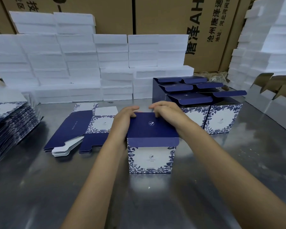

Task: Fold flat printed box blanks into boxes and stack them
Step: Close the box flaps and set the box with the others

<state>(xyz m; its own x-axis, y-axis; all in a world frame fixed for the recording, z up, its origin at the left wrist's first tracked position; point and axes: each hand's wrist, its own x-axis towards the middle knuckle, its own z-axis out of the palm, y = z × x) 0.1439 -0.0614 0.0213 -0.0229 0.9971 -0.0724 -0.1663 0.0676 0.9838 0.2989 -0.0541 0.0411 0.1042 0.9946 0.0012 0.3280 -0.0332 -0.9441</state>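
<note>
Both hands, left [125, 119] and right [163, 111], curl their grip over the lid's far edge on the box [151, 152], apparently pressing, on the desk [40, 187].

**Colours and patterns on the folding bench**

The folded box [151, 142] has a navy lid bearing a small white emblem; its front is white, framed by blue leaf-and-flower print. The flat blanks [82, 128] repeat the same navy panels and floral borders, with white tabs. The finished boxes [205, 104] match. White foam blocks [82, 63] stand before brown cartons [155, 14] printed with black characters. The table [40, 187] appears grey, probably metal.
</note>
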